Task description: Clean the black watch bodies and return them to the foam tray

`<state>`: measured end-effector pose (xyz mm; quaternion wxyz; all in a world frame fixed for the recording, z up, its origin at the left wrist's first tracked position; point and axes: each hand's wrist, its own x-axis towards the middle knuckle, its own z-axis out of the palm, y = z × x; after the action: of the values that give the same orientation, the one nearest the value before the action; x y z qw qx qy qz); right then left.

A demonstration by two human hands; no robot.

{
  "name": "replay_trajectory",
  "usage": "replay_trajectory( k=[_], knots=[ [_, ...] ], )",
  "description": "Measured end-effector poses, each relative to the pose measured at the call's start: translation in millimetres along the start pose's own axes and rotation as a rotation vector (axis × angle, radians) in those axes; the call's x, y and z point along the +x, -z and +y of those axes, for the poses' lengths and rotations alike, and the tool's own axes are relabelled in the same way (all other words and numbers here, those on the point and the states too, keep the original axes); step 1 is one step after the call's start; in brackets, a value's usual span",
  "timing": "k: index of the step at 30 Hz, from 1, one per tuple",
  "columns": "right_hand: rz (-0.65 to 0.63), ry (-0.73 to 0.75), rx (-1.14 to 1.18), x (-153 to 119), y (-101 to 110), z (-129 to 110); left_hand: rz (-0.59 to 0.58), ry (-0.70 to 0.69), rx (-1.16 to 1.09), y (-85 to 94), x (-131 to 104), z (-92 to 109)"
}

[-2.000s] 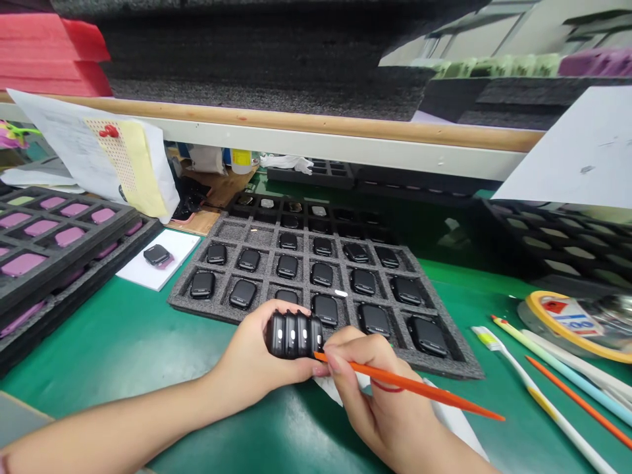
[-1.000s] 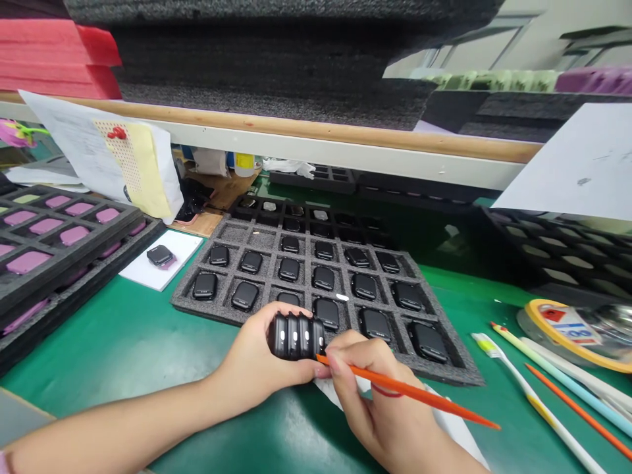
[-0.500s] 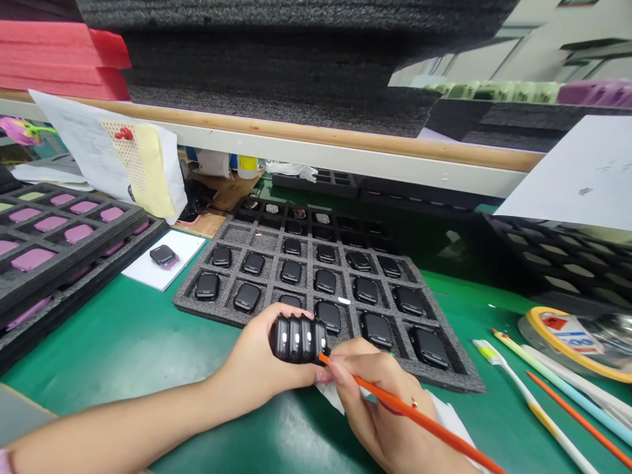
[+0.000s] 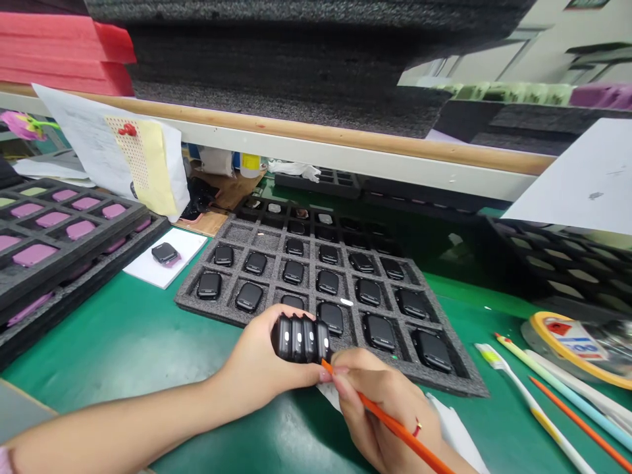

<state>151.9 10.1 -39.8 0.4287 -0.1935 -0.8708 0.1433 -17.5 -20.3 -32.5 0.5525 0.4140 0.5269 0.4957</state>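
Observation:
My left hand (image 4: 264, 359) grips a row of several black watch cases (image 4: 301, 339) pressed side by side, each showing a small white oval slot on its edge. In my right hand (image 4: 385, 401) is a thin orange stick (image 4: 390, 421), pinched like a pen. The stick's tip lies at the lower edge of the rightmost case, close to my left thumb. Behind both hands lies a grey foam tray (image 4: 237, 230) whose pockets hold many more black watch cases (image 4: 367, 292). White tissue (image 4: 457, 428) lies partly under my right hand.
A black case (image 4: 164, 253) rests on a white pad (image 4: 148, 268) at left, near stacked foam trays (image 4: 133, 214) with purple pieces. At right lie a toothbrush (image 4: 533, 401), another orange stick (image 4: 577, 418) and a yellow tape roll (image 4: 538, 326). A shelf (image 4: 345, 155) crosses above.
The view has shifted slightly, so the scene sits a little further right. The orange stick's tip has dipped slightly along the rightmost case and its shaft is angled more steeply. Both grips stay the same.

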Motion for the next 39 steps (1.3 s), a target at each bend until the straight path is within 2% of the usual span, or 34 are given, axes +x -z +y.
replay_trajectory(
  k=[9,13,26,39],
  knots=[
    [0.008,0.006,0.027,-1.3,-1.1,0.7,0.01,0.011,-0.013,1.1,2.3,-0.8],
    [0.055,0.046,-0.003,-1.3,-1.5,2.8,0.022,0.01,-0.01,1.4,2.3,-1.4],
    [0.101,0.01,0.028,-5.2,-6.6,5.3,0.025,0.002,-0.016,1.5,2.4,-0.7],
    [0.065,-0.022,0.044,-6.3,-6.0,-0.4,0.009,0.003,0.034,1.7,0.2,2.1]
  ],
)
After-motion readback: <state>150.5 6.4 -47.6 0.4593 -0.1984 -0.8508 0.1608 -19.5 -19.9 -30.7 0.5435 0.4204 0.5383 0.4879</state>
